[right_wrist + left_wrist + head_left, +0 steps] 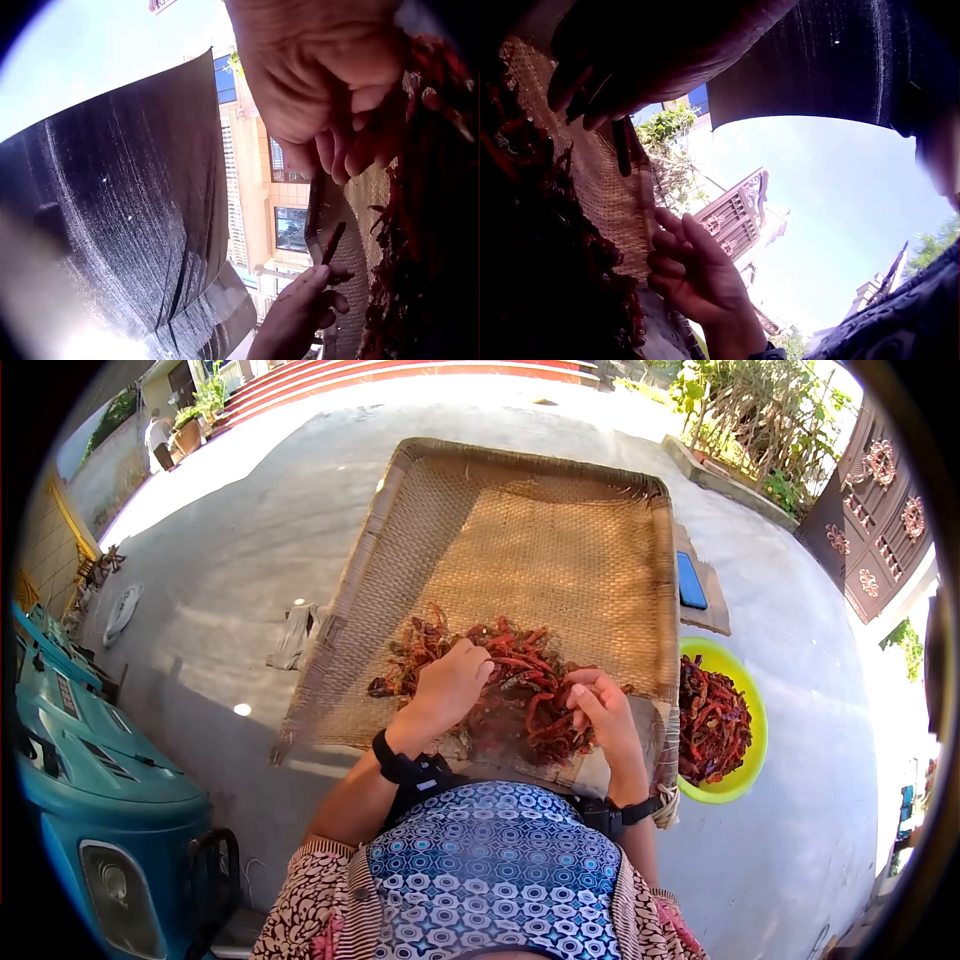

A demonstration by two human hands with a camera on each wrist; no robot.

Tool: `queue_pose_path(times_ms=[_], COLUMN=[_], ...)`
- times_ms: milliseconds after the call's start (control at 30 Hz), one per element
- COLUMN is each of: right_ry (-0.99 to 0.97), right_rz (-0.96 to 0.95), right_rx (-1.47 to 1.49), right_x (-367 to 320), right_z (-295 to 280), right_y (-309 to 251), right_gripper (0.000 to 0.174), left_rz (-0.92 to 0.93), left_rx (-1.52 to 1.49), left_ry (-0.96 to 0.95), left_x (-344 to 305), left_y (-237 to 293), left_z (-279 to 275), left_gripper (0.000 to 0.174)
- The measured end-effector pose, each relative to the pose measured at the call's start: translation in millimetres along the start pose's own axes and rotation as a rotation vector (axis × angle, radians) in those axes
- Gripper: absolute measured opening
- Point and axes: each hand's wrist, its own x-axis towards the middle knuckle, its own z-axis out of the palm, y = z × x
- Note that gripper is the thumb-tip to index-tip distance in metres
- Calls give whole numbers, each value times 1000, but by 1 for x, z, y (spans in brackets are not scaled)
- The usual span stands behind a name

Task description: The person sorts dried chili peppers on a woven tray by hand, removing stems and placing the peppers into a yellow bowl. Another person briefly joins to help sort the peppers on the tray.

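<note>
My left hand [455, 680] is over a heap of dried red chili peppers [520, 655] on a woven tray [540, 530]. Between its thumb and fingers it pinches one dark chili pepper [335, 241], whose end sticks out. To the right, my right hand [605, 715] is at the heap's right edge with bent fingers. A slim dark red chili pepper [318, 206] points out below its fingertips in the right wrist view. The left wrist view shows the right hand [701, 281] from the thumb side, and the left hand [667, 52] is in deep shadow.
A yellow-green basin [757, 745] full of red chili peppers stands beside the tray's right side. Behind it a blue phone [690, 580] lies on cardboard [714, 592]. A teal vehicle [110, 810] stands at the left on the concrete ground [220, 620].
</note>
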Motion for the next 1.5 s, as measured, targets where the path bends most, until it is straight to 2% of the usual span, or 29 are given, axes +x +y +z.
queue_pose_path(times_ms=[100, 133, 267, 367, 400, 433, 500, 533, 633, 733, 800, 900, 1000, 1100, 1133, 1233, 1267, 1333, 1400, 1467, 1500], right_ry=[-31, -108, -155, 9, 129, 222, 424, 506, 479, 430, 349, 168, -51, -141, -183, -164, -84, 76, 282, 474, 487], right_rz=[-114, -89, 24, 31, 59, 32, -101, -137, -330, -263, -213, -48, 9, 68, 23, 79, 102, 146, 17, -53, -122], right_rx=[-227, -237, -179, -111, -93, 5, 387, 567, 1095, 978, 635, 132, -257, -326, -312, -302, -237, -107, 105, 471, 712], right_x=[3, 4, -3, -7, -9, -7, -10, -13, -23, -26, -22, -9, -1, 0, 1, -4, -4, -7, -14, -16, -17], right_z=[26, 26, 21, 2, -5, -22, -53, -70, -98, -86, -63, -27, 12, 31, 29, 21, 14, -6, -30, -68, -90], right_y=[-3, 2, 13, 8, 1, 9, 17, 19, 21, 19, 14, 7, -4, -1, 8, 6, 6, 5, 5, 13, 21], right_gripper=[26, 24, 18, 19, 19, 19, 18, 20, 26, 30, 31, 33, 30, 25, 22, 19, 19, 19, 20, 24, 30], left_rz=[36, 49, -6, 24, -48, -91, -43, -73, -121, -65, 7, -102, -106, -148, -179, -280, -316, -184, -96, -108, -112], left_rx=[-104, -132, -216, -210, -158, -31, 54, 96, 188, 161, 68, -70, -268, -483, -559, -679, -701, -460, -162, -85, -47], left_ry=[-261, -292, -423, -270, -196, -162, -43, -57, -95, -78, -7, -134, -195, -274, -305, -418, -459, -240, -88, -133, -157], left_x=[-4, -5, -6, -3, 0, 5, 15, 19, 25, 24, 18, 12, 4, -1, -2, 1, 3, 13, 22, 32, 38], left_y=[12, 12, 16, 8, 4, 0, -29, -33, -32, -30, -32, -3, 9, 11, 11, 16, 17, 8, -6, -14, -18], left_z=[1, 8, 11, 4, 1, -3, 10, 13, 17, 16, 16, 4, 6, 14, 16, 10, 7, 10, 14, 15, 17], left_gripper=[24, 26, 29, 28, 25, 23, 21, 20, 16, 12, 11, 15, 17, 19, 19, 20, 20, 21, 24, 23, 23])
